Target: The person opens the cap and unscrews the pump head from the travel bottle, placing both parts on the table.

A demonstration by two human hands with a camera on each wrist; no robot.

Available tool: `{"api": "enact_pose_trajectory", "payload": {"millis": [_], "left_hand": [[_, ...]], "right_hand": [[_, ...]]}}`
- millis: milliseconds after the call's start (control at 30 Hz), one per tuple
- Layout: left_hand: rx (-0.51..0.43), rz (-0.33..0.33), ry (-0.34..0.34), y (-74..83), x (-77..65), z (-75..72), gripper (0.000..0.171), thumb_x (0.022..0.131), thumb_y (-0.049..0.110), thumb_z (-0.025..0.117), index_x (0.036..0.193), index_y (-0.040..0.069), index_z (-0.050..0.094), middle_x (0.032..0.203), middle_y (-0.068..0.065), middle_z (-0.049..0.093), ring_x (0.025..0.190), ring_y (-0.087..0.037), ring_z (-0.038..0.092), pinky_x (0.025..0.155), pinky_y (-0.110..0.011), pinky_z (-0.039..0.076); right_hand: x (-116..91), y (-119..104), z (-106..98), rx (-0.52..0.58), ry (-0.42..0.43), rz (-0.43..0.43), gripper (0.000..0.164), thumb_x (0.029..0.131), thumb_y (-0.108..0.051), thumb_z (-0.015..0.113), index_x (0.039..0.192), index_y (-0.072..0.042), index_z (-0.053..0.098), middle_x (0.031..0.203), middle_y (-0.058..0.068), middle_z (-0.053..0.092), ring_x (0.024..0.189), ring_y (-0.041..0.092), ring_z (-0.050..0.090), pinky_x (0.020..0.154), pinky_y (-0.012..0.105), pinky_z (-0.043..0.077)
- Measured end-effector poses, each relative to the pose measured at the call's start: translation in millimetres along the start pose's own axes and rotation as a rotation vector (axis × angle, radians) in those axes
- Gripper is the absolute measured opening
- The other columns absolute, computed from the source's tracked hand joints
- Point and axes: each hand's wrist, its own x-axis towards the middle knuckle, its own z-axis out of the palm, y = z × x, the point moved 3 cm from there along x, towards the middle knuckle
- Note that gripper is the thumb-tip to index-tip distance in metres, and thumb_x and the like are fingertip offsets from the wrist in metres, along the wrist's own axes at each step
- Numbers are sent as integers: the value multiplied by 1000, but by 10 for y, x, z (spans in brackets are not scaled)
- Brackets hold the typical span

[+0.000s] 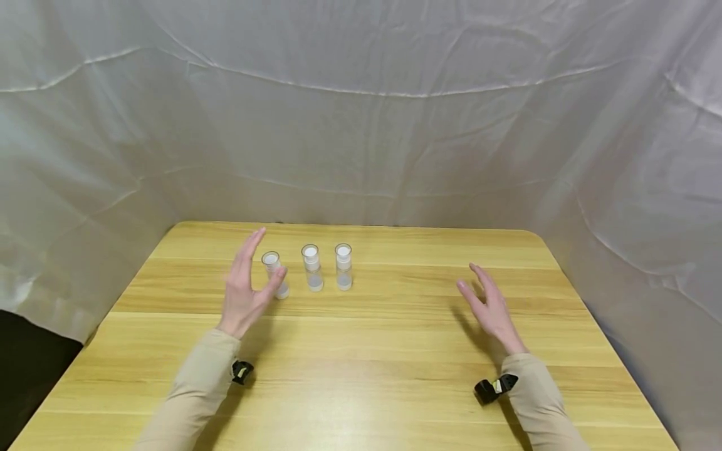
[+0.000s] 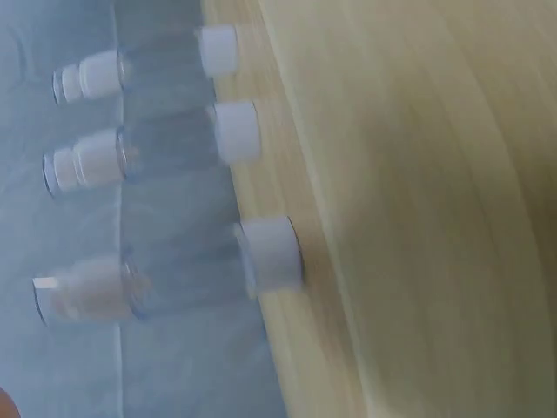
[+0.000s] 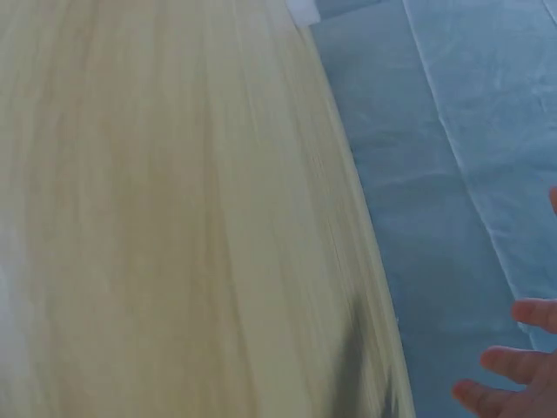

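In the head view, your left hand [image 1: 242,297] is left of the middle, its thumb spread away from its fingers. It holds nothing. Your right hand [image 1: 492,313], toward the right side, is spread too, with nothing in it. Three clear bottles with white tops and bottoms stand in a row on the wooden table [image 1: 361,344], left of the middle: the left bottle [image 1: 272,262], the middle bottle [image 1: 313,272] and the right bottle [image 1: 343,272].

Watch your left thumb. The bottles look tall and thin, so a small bump could tip the left bottle, and it might knock the middle bottle beside it.

From the head view, your thumb hides part of the left bottle, so you can't tell if they touch. The left wrist view is blurry, but shows the closest bottle whole, with no finger on it. The right wrist view shows your spread fingertips at the lower right, and a white patch [image 3: 303,10] at the top edge, too cut off to name.
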Motion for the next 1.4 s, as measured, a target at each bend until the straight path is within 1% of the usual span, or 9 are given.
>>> {"api": "enact_pose_trajectory", "payload": {"millis": [67, 200, 367, 500, 667, 933, 1067, 1267, 1400], "left_hand": [[-36, 53, -1, 64, 4, 64, 67, 96, 41, 63, 147, 1, 45, 148, -23, 52, 141, -35, 47, 126, -40, 34], [-100, 108, -32, 168, -13, 200, 56, 94, 24, 69, 141, -1, 51, 139, -23, 60, 133, -31, 57, 121, -25, 39], [-160, 114, -89, 265, -57, 372, 56, 86, 3, 73, 138, -5, 54, 136, -24, 62, 125, -39, 61, 119, -24, 41], [-174, 34, -166, 325, -104, 490, 59, 85, 1, 73, 140, -2, 53, 141, -22, 60, 127, -41, 60, 117, -39, 45], [-158, -97, -303, 349, -175, 633, 61, 93, 14, 70, 148, 3, 46, 149, -19, 53, 132, -40, 56, 115, -57, 43], [-170, -312, -489, 320, -282, 816, 73, 98, 29, 65, 157, 3, 29, 161, -20, 33, 139, -45, 46, 118, -59, 37], [-182, -424, -565, 282, -313, 899, 84, 99, 38, 63, 161, 9, 16, 167, -16, 21, 145, -44, 40, 121, -61, 31], [-201, -554, -614, 203, -310, 1019, 93, 97, 41, 65, 162, 9, 6, 170, -14, 14, 151, -40, 30, 126, -57, 25], [-200, -587, -628, 169, -280, 1098, 94, 97, 37, 66, 161, 3, 6, 169, -19, 13, 154, -39, 24, 128, -56, 20]], "right_hand": [[1, -19, 13, 50, 8, -1, 67, 106, -43, 45, 160, -9, 24, 167, 24, 19, 151, 49, 22, 122, 68, 24], [-3, -66, 44, 118, 11, 0, 62, 107, -37, 46, 157, -5, 29, 165, 26, 22, 150, 49, 24, 124, 64, 25], [-11, -100, 94, 151, 0, 0, 60, 107, -35, 46, 156, -3, 31, 165, 25, 23, 151, 49, 24, 124, 63, 25], [0, -99, 133, 158, -8, -4, 60, 107, -35, 46, 155, -2, 32, 165, 25, 24, 151, 48, 25, 124, 62, 26], [19, -85, 175, 149, -9, -15, 60, 107, -35, 46, 154, -1, 33, 164, 26, 25, 150, 49, 26, 123, 63, 27], [10, -102, 216, 149, -21, -30, 59, 107, -33, 47, 154, 0, 33, 164, 26, 26, 150, 48, 27, 123, 63, 28], [4, -122, 230, 144, -29, -42, 58, 107, -31, 47, 154, 0, 33, 164, 26, 26, 149, 49, 28, 123, 63, 28], [13, -145, 262, 161, -36, -50, 57, 106, -28, 49, 153, 1, 34, 164, 27, 25, 148, 50, 29, 123, 63, 28], [15, -150, 288, 169, -39, -55, 57, 106, -27, 49, 153, 1, 34, 164, 28, 24, 148, 50, 29, 123, 63, 28]]}}
